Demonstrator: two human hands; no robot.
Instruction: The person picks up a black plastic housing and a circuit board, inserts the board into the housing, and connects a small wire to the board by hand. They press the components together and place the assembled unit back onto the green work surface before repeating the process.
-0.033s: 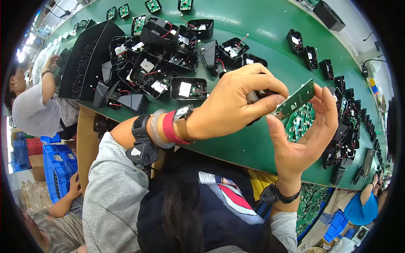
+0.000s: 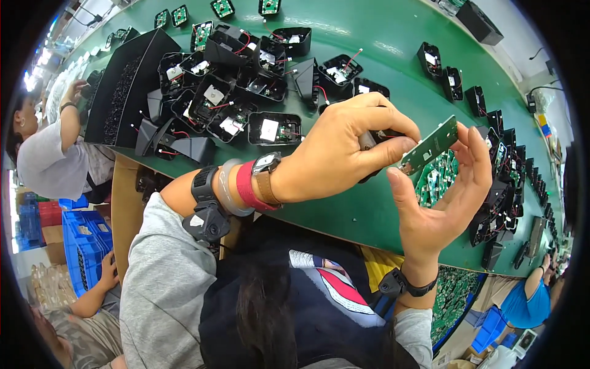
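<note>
My left hand is closed, thumb and forefinger meeting at the near-left end of a green circuit board. A black plastic housing shows in the gap of this hand and below its thumb, mostly hidden by the fingers. My right hand grips the board, fingers behind its far end and thumb near its lower corner. The board is tilted up, above the table. Beyond it, partly covered by my right hand, lie more green boards with white parts.
Open black housings with red wires are heaped on the green table. A large black bin of small dark parts stands left. More housings line the right. Other people sit left and far right; blue crates stand lower left.
</note>
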